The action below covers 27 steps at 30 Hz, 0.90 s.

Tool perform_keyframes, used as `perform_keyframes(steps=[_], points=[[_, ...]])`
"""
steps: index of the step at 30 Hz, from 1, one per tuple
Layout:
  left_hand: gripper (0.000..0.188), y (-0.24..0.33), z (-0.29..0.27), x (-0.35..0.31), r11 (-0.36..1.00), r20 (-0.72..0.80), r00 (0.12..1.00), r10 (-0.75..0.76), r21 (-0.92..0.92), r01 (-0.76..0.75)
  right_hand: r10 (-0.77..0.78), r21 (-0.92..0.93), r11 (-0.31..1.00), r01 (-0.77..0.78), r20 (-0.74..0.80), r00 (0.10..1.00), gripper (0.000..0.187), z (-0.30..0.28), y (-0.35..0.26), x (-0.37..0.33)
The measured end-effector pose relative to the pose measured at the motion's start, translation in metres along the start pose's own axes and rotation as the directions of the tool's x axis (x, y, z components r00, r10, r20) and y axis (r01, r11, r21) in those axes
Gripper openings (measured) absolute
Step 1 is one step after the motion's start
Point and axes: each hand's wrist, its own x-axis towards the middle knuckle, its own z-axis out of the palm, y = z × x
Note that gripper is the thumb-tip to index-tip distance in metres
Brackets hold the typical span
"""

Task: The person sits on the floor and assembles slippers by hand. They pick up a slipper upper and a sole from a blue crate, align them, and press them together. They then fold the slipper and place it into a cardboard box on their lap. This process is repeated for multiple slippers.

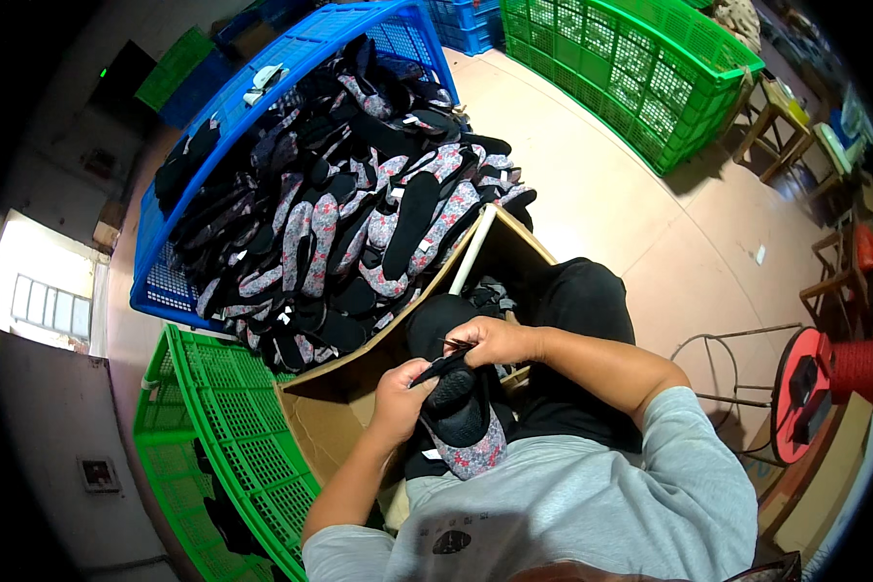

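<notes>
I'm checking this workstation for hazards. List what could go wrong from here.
1. The shoe pile spills over the blue crate onto the cardboard box; pairs could slide off.
2. The left hand and right hand work closely on one shoe; fingers might get nicked if that thin dark piece is sharp.

The shoe (463, 427) toe hides behind the right hand (490, 339) (fingertips too small to read), its heel behind the shirt.
</notes>
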Motion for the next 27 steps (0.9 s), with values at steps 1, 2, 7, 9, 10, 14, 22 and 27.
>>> perform_keyframes(steps=[1,2,7,9,10,14,22,27], points=[[0.011,-0.005,0.002,-0.006,0.908,0.042,0.992,-0.116,-0.401,0.123,-0.02,0.048,0.999,0.02,0.01,1.0,0.025,0.003,0.003,0.001],[0.016,-0.002,0.004,-0.007,0.855,0.065,0.986,-0.154,-0.492,0.166,-0.039,0.098,0.995,0.036,0.02,0.999,0.026,0.004,0.008,0.003],[0.033,0.001,0.002,-0.014,0.444,0.229,0.956,-0.182,-0.849,0.288,0.187,0.179,0.962,-0.208,0.125,0.974,0.021,0.002,0.002,0.006],[0.035,-0.001,0.008,-0.015,0.218,0.309,0.947,-0.085,-0.922,0.321,0.226,0.25,0.933,-0.26,0.156,0.962,0.021,0.004,0.006,0.004],[0.036,-0.004,0.013,-0.015,0.145,0.33,0.94,-0.08,-0.929,0.339,0.238,0.288,0.917,-0.275,0.155,0.959,0.021,0.004,0.006,0.004],[0.041,-0.026,0.039,-0.012,-0.142,0.393,0.92,0.0,-0.91,0.389,0.262,0.37,0.882,-0.293,0.132,0.956,0.021,0.006,0.008,0.003],[0.043,-0.004,0.049,-0.006,0.47,-0.207,0.978,0.017,-0.862,-0.19,0.233,0.254,0.953,-0.166,-0.261,0.937,0.014,0.014,0.034,0.013],[0.05,-0.013,0.043,-0.009,0.536,-0.451,0.892,-0.041,-0.763,-0.361,0.288,0.332,0.922,-0.198,-0.248,0.925,0.014,0.019,0.007,0.011]])
